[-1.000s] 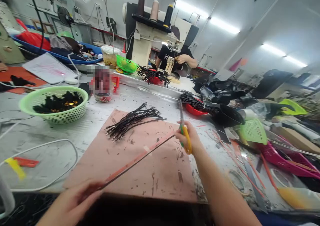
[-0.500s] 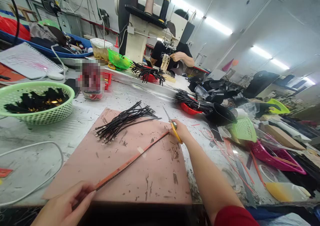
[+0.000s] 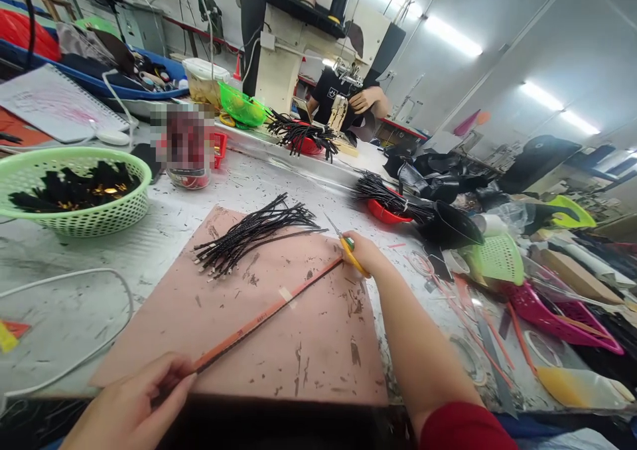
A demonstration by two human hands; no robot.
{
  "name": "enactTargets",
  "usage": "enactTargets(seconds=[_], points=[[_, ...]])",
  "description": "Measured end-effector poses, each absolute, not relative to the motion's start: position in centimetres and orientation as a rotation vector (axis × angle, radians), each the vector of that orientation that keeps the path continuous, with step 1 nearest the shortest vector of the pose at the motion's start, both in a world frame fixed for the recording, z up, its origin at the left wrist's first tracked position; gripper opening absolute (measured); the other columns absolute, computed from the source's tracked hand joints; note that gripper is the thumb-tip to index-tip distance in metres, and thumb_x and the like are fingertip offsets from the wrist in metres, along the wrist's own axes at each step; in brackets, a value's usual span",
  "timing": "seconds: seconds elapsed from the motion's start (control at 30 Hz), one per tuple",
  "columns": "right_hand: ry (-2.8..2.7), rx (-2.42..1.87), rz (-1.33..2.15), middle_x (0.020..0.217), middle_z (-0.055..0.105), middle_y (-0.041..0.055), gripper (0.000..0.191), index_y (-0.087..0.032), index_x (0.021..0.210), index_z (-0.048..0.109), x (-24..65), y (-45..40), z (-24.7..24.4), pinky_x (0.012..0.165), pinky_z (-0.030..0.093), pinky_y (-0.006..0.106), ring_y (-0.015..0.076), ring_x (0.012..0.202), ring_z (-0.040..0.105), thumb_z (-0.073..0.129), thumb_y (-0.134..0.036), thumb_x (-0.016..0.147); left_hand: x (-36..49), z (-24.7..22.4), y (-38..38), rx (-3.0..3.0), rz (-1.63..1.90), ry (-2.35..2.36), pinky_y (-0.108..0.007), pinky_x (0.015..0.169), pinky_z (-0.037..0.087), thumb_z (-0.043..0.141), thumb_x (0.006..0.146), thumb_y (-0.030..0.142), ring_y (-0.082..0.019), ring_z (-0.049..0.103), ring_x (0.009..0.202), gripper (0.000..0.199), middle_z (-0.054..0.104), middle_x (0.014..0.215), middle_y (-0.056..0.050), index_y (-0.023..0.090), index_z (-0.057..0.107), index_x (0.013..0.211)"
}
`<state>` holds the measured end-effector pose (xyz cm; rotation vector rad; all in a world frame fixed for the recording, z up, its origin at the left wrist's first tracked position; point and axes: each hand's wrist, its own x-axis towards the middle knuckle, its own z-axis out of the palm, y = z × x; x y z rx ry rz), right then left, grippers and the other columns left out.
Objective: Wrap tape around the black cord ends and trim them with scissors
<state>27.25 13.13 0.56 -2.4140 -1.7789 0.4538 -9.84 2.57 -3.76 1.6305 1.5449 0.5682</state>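
My left hand is closed at the near end of an orange strip, pinching a thin black cord that runs along the strip's lower edge. Pale tape crosses the strip and fixes it to a pink board. At the far end, my right hand is closed around yellow-handled scissors, their blades pointing away to the upper left. Its fingertips also touch the strip's far end; whether they grip the cord is hidden. Beyond the strip, a bundle of black braided cords lies on the board.
On the left are a green basket of black pieces and a white cable. Farther back, red bowls hold more cords. A person sits behind a sewing machine. Baskets, strips and a bottle crowd the right side.
The camera view has shifted slightly, so the scene sits a little farther right. Both hands keep their places along the strip. The person behind the machine has moved a hand.
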Motion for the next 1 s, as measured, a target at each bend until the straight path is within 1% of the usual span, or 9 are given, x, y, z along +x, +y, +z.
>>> enactTargets(seconds=[0.1,0.17,0.27,0.37,0.53,0.8,0.9,1.0], points=[[-1.823,-2.453,0.426,0.092,0.067,0.0067,0.047,-0.024,0.115,0.052,26.9,12.8,0.7,0.063,0.041,0.026,0.0219,0.079,0.060,0.055,-0.021,0.068,-9.4,-2.8,2.4,1.682,0.490,1.568,-0.026,0.057,0.043,0.053,0.064,0.051,-0.022,0.060,0.060,0.026,0.065,0.060,0.001,0.027,0.062,0.064],[-1.845,-2.477,0.424,0.095,0.067,0.0093,0.047,-0.021,0.116,0.052,26.9,12.6,0.8,0.065,0.041,0.027,0.0238,0.082,0.060,0.056,-0.023,0.069,-9.0,-1.8,2.1,1.708,0.443,1.585,-0.026,0.058,0.042,0.051,0.066,0.044,-0.021,0.060,0.061,0.023,0.066,0.062,-0.001,0.024,0.061,0.065],[-1.869,-2.507,0.443,0.093,0.067,0.0109,0.049,-0.018,0.117,0.051,27.3,12.5,0.6,0.064,0.042,0.028,0.0255,0.080,0.061,0.058,-0.025,0.068,-8.5,-0.6,1.6,1.754,0.386,1.596,-0.025,0.057,0.040,0.047,0.070,0.034,-0.018,0.058,0.060,0.016,0.063,0.061,0.000,0.023,0.058,0.065],[-1.895,-2.516,0.445,0.095,0.067,0.0118,0.051,-0.017,0.118,0.050,27.7,12.5,0.3,0.063,0.042,0.029,0.0261,0.080,0.061,0.057,-0.026,0.068,-8.1,-0.2,1.3,1.755,0.371,1.624,-0.025,0.055,0.038,0.046,0.070,0.029,-0.017,0.057,0.057,0.014,0.062,0.060,0.001,0.022,0.056,0.065],[-1.907,-2.535,0.442,0.097,0.066,0.0119,0.051,-0.018,0.120,0.048,27.7,12.3,0.3,0.062,0.042,0.029,0.0266,0.081,0.060,0.054,-0.029,0.070,-7.9,-0.3,0.9,1.774,0.379,1.656,-0.025,0.055,0.038,0.045,0.069,0.025,-0.016,0.056,0.057,0.010,0.060,0.060,0.001,0.022,0.055,0.066],[-1.895,-2.543,0.439,0.079,0.066,0.0084,0.050,-0.019,0.118,0.049,27.7,12.2,0.4,0.057,0.040,0.028,0.0245,0.071,0.059,0.054,-0.028,0.069,-7.8,-0.6,0.9,1.801,0.357,1.685,-0.024,0.053,0.037,0.043,0.067,0.022,-0.015,0.053,0.053,0.008,0.055,0.055,0.003,0.022,0.050,0.063],[-1.897,-2.548,0.417,0.083,0.066,0.0087,0.050,-0.020,0.117,0.050,27.6,12.2,0.3,0.057,0.040,0.027,0.0241,0.073,0.059,0.054,-0.028,0.069,-7.7,-0.5,1.0,1.791,0.357,1.699,-0.024,0.053,0.036,0.043,0.066,0.021,-0.014,0.052,0.052,0.008,0.054,0.055,0.003,0.022,0.050,0.062],[-1.858,-2.553,0.380,0.088,0.066,0.0092,0.050,-0.022,0.119,0.048,27.2,11.8,0.4,0.057,0.040,0.027,0.0246,0.076,0.060,0.053,-0.031,0.070,-7.8,-0.5,1.0,1.756,0.390,1.706,-0.024,0.052,0.035,0.044,0.066,0.022,-0.014,0.050,0.052,0.008,0.053,0.054,0.004,0.022,0.051,0.062]])
